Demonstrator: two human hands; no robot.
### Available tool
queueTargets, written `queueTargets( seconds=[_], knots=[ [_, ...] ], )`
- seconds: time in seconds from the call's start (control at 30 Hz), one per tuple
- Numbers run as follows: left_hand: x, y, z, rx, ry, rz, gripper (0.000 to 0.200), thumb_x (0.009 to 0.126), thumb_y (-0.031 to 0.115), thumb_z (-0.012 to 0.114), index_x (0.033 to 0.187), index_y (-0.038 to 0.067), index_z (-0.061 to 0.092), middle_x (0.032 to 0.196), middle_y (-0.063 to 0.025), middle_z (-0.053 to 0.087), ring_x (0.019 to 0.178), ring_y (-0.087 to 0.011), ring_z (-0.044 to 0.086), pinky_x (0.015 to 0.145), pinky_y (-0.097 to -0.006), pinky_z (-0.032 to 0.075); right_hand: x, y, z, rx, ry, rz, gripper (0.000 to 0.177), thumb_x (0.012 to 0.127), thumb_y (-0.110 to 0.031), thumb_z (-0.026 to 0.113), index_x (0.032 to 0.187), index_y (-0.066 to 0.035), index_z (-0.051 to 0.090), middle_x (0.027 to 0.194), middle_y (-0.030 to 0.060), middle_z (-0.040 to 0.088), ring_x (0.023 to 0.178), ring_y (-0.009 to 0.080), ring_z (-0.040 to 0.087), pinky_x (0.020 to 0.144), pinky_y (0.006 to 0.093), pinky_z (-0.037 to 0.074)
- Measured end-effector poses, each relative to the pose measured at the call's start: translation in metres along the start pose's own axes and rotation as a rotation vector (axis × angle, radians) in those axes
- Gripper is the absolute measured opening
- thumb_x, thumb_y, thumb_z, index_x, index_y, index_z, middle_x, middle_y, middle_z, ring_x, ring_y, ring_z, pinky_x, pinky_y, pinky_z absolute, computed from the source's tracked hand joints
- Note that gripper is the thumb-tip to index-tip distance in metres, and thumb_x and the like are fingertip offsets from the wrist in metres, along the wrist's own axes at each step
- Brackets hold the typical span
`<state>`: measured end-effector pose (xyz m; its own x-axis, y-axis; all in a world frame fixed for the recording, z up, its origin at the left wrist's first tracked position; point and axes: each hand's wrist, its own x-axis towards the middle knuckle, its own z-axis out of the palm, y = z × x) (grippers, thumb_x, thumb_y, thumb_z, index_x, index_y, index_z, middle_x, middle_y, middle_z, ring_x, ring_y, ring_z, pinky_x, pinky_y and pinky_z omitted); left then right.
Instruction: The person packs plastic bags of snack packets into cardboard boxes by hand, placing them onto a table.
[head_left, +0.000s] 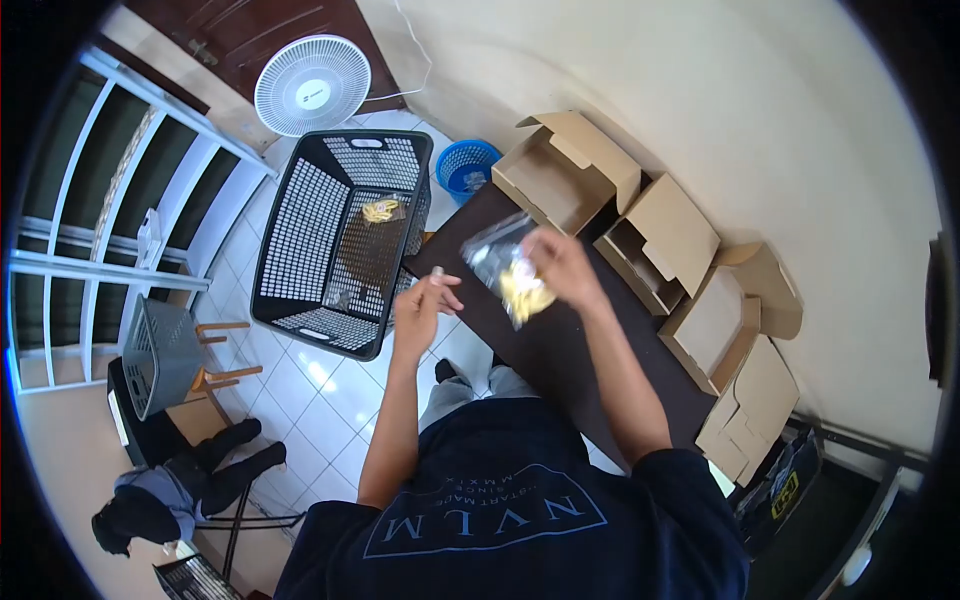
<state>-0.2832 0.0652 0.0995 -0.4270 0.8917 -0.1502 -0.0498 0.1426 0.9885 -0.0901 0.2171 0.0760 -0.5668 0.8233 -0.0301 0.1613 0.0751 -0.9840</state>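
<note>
My right hand [562,268] is closed on the edge of a clear plastic bag [508,268] with yellow pieces in its lower part; I cannot make out what the pieces are. The bag hangs tilted over the dark brown table [560,355]. To the left of the bag, my left hand [424,308] is raised near the table's corner with its fingers apart and partly curled, apparently holding nothing. A big black plastic basket [300,215] stands beyond my left hand, and inside it lies a similar bag of yellow pieces [380,210].
Open cardboard boxes [570,185] line the table along the wall. A blue bin [466,165] stands by the table's far end, and a white fan [313,88] behind the basket. A grey basket [160,355] rests at left, near a seated person [165,500].
</note>
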Motion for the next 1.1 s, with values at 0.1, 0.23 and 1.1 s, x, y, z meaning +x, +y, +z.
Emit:
queueTargets(
  seconds=[0.1,0.23,1.1],
  knots=[
    [-0.003,-0.010,-0.031,0.133,0.100,0.022,0.037,0.102,0.026,0.042,0.098,-0.002,0.065,0.068,-0.0051,0.060,0.064,-0.0110,0.061,0.058,-0.0231,0.049,0.055,0.007,-0.033,-0.483,0.286,-0.119,0.008,0.087,-0.009,0.055,0.090,-0.005,0.062,0.083,0.0202,0.065,0.079,0.0394,0.063,0.068,0.0459,0.048],
    [-0.023,-0.025,-0.060,0.216,0.200,-0.004,0.036,0.101,0.027,0.044,0.097,-0.002,0.065,0.070,-0.0047,0.060,0.066,-0.0105,0.059,0.059,-0.0228,0.048,0.100,0.005,-0.044,-0.830,0.253,-0.142,0.010,0.087,-0.006,0.051,0.094,-0.004,0.056,0.085,0.0228,0.063,0.085,0.0437,0.061,0.072,0.0541,0.045],
    [-0.020,-0.048,0.021,-0.246,0.021,-0.485,0.041,0.092,0.020,0.063,0.124,0.000,0.048,0.103,-0.0103,0.062,0.089,-0.0139,0.062,0.072,-0.0260,0.052,-0.045,0.023,0.048,0.680,-0.268,0.677,0.033,0.083,-0.010,0.072,0.108,0.002,0.054,0.094,0.0130,0.066,0.081,0.0182,0.068,0.067,0.0262,0.056]
  ],
)
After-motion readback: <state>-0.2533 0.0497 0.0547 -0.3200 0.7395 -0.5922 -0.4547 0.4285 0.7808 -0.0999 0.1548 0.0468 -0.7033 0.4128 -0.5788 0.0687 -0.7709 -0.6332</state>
